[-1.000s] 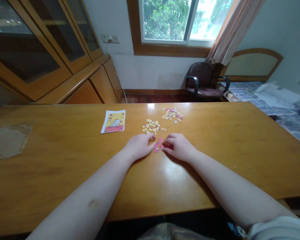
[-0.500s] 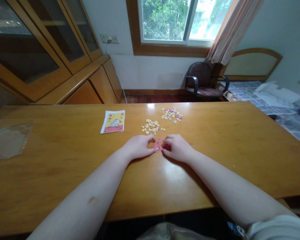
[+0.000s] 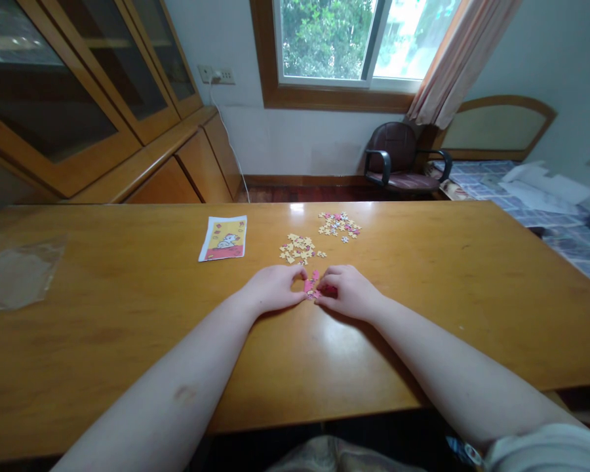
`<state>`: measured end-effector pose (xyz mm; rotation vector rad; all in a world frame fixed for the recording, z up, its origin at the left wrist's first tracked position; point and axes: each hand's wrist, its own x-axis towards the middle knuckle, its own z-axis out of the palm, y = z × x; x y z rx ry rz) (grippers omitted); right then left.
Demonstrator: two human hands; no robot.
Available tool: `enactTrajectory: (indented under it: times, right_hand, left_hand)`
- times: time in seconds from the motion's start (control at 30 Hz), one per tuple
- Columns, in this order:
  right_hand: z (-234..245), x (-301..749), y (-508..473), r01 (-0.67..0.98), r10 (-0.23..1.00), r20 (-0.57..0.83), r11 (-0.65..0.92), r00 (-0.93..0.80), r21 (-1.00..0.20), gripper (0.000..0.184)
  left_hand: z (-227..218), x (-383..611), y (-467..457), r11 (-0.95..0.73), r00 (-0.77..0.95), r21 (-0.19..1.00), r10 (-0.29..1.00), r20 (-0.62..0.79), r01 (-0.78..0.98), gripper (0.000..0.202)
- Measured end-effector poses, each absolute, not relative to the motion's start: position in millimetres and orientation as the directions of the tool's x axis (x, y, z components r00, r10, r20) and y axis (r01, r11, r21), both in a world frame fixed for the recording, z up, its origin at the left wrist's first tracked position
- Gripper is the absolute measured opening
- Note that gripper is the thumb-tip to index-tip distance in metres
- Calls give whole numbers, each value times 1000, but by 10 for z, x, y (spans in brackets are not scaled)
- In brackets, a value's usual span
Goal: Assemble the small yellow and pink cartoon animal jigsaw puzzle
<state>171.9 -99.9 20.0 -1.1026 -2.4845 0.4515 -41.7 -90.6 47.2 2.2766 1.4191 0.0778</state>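
Small pink jigsaw puzzle pieces [image 3: 309, 286] lie between my hands on the wooden table. My left hand [image 3: 277, 287] rests at their left side, its thumb and forefinger curved around the edge pieces and gripping them. From the right, my right hand [image 3: 348, 290] has its fingers closed on a pink piece at the cluster's right edge; the fingers partly cover it. Just beyond my hands lies a loose pile of mostly yellow puzzle pieces [image 3: 297, 248]. Farther back and to the right is a second pile of yellow, pink and white pieces [image 3: 338, 225].
A picture card [image 3: 225, 238] with a white animal on yellow and pink lies left of the piles. A clear plastic bag [image 3: 17, 275] is at the table's far left. Beyond the table [image 3: 472, 288] stand a glass-door cabinet [image 3: 142, 124], an armchair [image 3: 393, 154] and a bed [image 3: 501, 190].
My right hand's fingertips have shifted slightly left, over the pink pieces. My left hand stays in place, and the piles look the same.
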Motion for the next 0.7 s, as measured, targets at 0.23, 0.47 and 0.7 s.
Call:
enactTrajectory:
  times: [0.23, 0.47, 0.7]
  right_hand:
    - [187, 1729, -1002, 590, 725, 208, 665, -656, -458, 10]
    - [196, 1745, -995, 612, 737, 198, 655, -646, -442, 10]
    - [191, 1748, -998, 635, 737, 211, 666, -643, -392, 11]
  left_hand:
    - [470, -410, -916, -353, 451, 394, 872, -190, 848, 39]
    - [469, -419, -928, -400, 493, 399, 855, -161, 825, 38]
    - [449, -420, -933, -417, 505, 399, 851, -144, 817, 38]
